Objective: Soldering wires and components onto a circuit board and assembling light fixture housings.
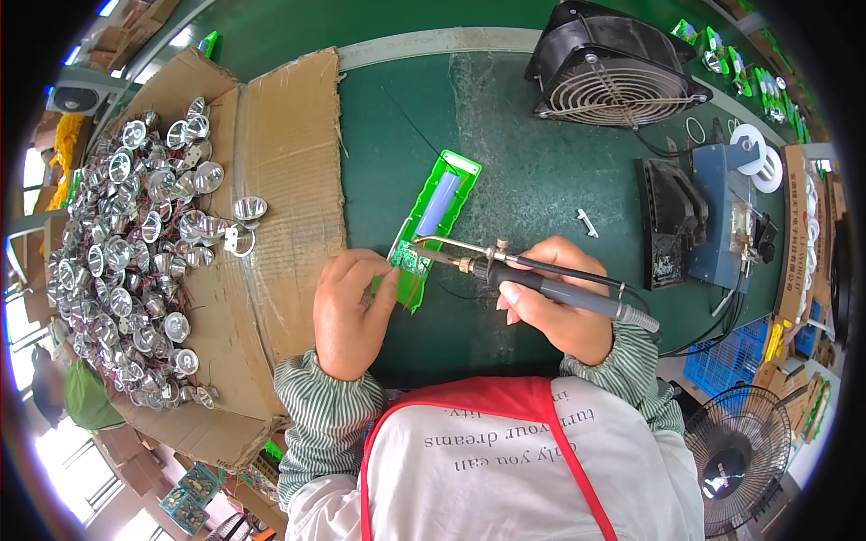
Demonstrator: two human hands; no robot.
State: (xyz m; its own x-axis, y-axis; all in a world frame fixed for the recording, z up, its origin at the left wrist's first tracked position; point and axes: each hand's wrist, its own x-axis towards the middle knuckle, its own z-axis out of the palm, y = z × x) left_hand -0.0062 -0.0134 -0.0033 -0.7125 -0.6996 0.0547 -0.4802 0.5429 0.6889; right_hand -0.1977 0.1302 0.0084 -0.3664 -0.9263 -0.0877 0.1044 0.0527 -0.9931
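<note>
A long bright green plastic housing (467, 185) lies tilted on the green bench mat in front of me. In it sit a purple-blue cylindrical battery (439, 206) and, at the near end, a small green circuit board (408, 261) with thin wires. My left hand (350, 302) is at the housing's left edge beside the board, its thumb and fingertips pinched together; what they grip is hidden. My right hand (568, 302) holds a soldering iron (550, 287) with a metal feed tube along it. The iron's tip points left and reaches the board.
On the left, a cardboard box (293, 153) holds many shiny reflector cups (117, 252) with wires. At the back right stands a black fan (613, 77). A blue soldering station (720, 207), a black stand (666, 221) and a small white plastic piece (587, 223) are to the right.
</note>
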